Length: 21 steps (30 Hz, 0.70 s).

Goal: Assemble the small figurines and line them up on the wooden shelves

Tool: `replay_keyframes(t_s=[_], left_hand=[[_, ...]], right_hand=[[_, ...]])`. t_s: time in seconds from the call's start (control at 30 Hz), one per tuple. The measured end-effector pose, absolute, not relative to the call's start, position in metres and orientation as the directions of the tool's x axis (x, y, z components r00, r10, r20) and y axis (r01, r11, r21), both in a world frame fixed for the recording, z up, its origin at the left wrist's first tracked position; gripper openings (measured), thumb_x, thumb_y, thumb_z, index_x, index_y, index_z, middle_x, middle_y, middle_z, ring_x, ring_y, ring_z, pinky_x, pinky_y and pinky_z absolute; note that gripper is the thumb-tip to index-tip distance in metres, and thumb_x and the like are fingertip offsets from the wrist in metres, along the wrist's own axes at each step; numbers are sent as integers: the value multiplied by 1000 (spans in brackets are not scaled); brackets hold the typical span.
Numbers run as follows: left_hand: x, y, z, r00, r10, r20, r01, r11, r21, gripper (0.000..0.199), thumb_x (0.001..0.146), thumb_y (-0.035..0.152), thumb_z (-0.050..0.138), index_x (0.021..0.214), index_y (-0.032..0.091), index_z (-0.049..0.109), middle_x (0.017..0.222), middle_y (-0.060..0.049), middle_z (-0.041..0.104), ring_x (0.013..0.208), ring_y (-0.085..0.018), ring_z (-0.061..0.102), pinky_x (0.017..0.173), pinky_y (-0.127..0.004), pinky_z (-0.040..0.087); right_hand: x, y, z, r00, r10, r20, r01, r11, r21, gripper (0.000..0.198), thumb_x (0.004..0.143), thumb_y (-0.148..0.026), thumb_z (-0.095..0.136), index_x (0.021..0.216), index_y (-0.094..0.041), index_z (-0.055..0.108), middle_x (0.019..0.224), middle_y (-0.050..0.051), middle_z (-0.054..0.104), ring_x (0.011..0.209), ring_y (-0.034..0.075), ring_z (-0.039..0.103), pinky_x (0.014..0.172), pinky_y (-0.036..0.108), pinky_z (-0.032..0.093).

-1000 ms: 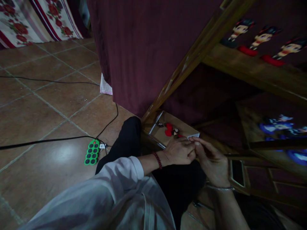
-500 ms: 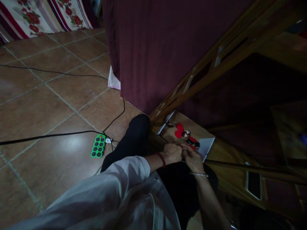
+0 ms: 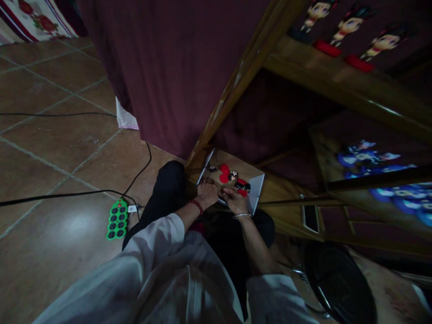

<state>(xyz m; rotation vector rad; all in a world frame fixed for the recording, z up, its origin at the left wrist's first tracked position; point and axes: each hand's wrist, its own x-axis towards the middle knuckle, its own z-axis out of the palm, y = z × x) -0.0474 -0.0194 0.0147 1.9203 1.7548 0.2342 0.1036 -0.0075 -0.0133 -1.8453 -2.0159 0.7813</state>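
Observation:
A shallow open box [image 3: 258, 184] with white side walls and a brown inside sits by my knees. In it lie red rounded pieces [image 3: 223, 173], a small figurine head [image 3: 232, 175] with black hair, a black-and-red piece [image 3: 243, 185] and a small dark piece [image 3: 212, 167]. My left hand [image 3: 207, 193], wearing a red bead bracelet, is at the box's near left side, fingers bent together; what they hold is too dark to make out. Over the near edge, my right hand [image 3: 237, 201], with a silver bangle, has its fingers pinched beside the black-and-red piece. Their contents are hidden.
Several figurines [image 3: 349, 27] on red bases stand on a wooden shelf [image 3: 324, 81] at upper right. Blurred blue-and-white items [image 3: 374, 166] sit lower. A green power strip [image 3: 118, 219] with black cords lies on the tiled floor. A black round stool [image 3: 340, 283] stands at lower right.
My hands, together half a second ago, are now apart, the left hand farther left over the box. The view has swung right, bringing the shelf figurines and the black stool into sight.

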Motion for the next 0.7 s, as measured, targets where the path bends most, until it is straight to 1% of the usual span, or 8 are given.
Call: replay_keyframes(t_s=[0.07,0.17,0.27,0.4,0.5,0.57,0.7], left_hand=[[-47,-17,14,158,954,-254,885,-23,464,28,74,21,48,98,14,60,111,-11,58,110,-23,46,84,-31,44],[-46,-14,13,155,954,-256,894,-25,447,27,74,20,47,98,14,59,114,-11,54,112,-23,43,86,-30,42],[-45,-12,12,106,963,-248,903,12,429,31,77,20,44,106,14,54,119,-12,49,113,-23,41,87,-31,41],[-44,-9,9,70,963,-261,908,47,416,45,75,21,48,120,15,42,127,-15,40,115,-23,40,87,-31,41],[-42,-5,6,68,965,-255,910,45,413,62,71,23,54,128,16,33,139,-15,25,121,-26,34,90,-32,40],[-41,-3,4,62,966,-253,907,51,417,71,69,23,57,133,17,26,144,-14,17,124,-27,30,92,-33,39],[-40,2,0,77,969,-236,904,32,427,78,68,19,56,137,15,19,146,-16,11,126,-29,28,96,-34,36]], right_hand=[[101,-7,-10,-82,983,-162,836,-20,-548,21,73,-19,51,90,-22,65,95,3,69,91,20,64,88,41,49],[98,-6,-2,-38,976,-216,879,-70,-471,22,74,-21,54,92,-23,65,101,4,68,98,21,61,92,41,45],[96,-4,5,-31,964,-264,875,-101,-474,26,75,-20,51,99,-23,63,102,3,67,98,19,60,91,36,45],[93,1,9,-19,967,-255,869,-110,-483,32,77,-16,47,107,-20,58,99,4,68,93,16,62,86,29,47],[89,6,10,-15,973,-231,878,-98,-468,35,77,-16,48,111,-19,56,99,5,67,92,17,62,83,28,47],[87,10,8,-1,978,-211,889,-96,-448,40,77,-14,48,116,-18,52,100,5,67,91,16,62,82,25,46],[84,17,0,6,981,-195,919,-82,-385,45,77,-12,47,123,-16,47,102,7,66,94,15,61,82,21,44]])
